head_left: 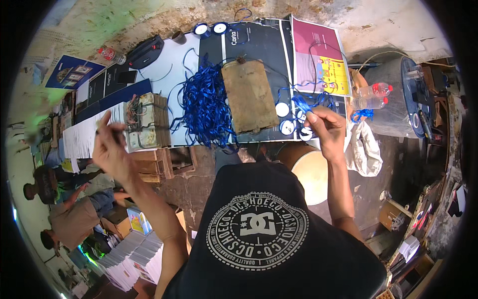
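Pinching blue ribbon (301,103) at right, the hands (110,145) (329,128) hover well apart.

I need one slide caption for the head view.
Right hand pinches shiny blue ribbon near a worn brown rectangular board.

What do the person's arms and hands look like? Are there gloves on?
No gloves: the left hand and right hand are bare. Both forearms are bare too, with no long sleeves over them. The person wears a black T-shirt with a big, round, pale emblem. The left hand is blurry, so small rings can't be ruled out.
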Demonstrator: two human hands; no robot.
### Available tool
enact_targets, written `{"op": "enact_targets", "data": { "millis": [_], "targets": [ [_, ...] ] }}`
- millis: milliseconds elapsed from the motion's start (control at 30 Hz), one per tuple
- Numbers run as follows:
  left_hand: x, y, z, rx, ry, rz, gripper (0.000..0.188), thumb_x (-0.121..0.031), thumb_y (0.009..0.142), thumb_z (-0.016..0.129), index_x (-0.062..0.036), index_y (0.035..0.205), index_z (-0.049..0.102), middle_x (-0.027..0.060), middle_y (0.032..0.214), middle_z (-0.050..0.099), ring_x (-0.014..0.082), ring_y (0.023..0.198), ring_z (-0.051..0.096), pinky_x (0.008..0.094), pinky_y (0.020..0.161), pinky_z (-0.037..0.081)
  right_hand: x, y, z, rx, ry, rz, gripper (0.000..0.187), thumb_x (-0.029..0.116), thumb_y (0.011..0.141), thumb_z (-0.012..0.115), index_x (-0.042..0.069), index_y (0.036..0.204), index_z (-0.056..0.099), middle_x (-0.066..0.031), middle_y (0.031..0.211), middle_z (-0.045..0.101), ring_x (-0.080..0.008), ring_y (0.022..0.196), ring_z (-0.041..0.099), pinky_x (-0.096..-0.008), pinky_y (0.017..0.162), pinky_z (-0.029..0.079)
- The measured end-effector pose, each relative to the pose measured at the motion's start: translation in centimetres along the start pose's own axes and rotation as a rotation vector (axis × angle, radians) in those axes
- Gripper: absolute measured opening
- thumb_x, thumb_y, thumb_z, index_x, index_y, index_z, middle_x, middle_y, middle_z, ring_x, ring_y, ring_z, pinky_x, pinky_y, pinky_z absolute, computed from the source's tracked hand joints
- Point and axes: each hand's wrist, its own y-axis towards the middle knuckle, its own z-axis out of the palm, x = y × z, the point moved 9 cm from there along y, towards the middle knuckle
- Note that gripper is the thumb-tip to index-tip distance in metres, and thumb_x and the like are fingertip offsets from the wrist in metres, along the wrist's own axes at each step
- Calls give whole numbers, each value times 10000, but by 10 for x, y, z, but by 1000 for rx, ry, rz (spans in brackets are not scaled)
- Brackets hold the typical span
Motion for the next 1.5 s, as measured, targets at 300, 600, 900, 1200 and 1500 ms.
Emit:
{"op": "enact_targets", "data": {
  "millis": [300,600,900,1200,1500],
  "targets": [
    [4,-121,114,518,-379,-309,326,-200,994,436,62,1118,586,31,807,617,28,596,475,176,534,390,27,-9,91,324,126,-196,76,-25,816,640,-9,875,686,-133,965,644,-180,846,593,-293,765,454],
    [44,-173,168,476,-731,-644,241,-142,954,535,53,1066,624,-4,801,542,26,579,438,161,517,347,-32,-29,124,501,166,212,114,26,876,601,-16,956,672,-122,1156,612,-83,772,593,-212,648,488],
    [51,-181,175,477,-734,-616,204,-81,930,553,40,1077,627,46,818,611,54,634,538,184,562,428,-38,-28,127,431,228,193,122,72,934,536,-30,972,592,-52,883,629,-67,727,563,-200,640,459],
    [45,-181,174,442,-778,-626,206,-87,931,541,45,1073,614,42,796,629,64,652,558,186,592,453,-55,-25,118,258,141,197,118,89,941,538,-11,975,592,-2,769,587,-27,603,481,-178,546,396],
    [50,-179,168,423,-649,-700,140,-128,880,644,7,876,682,5,689,575,41,584,504,175,527,407,-33,-25,128,339,-13,129,97,50,919,554,-31,935,605,-56,847,631,-85,776,590,-228,683,483]
  ]
}}
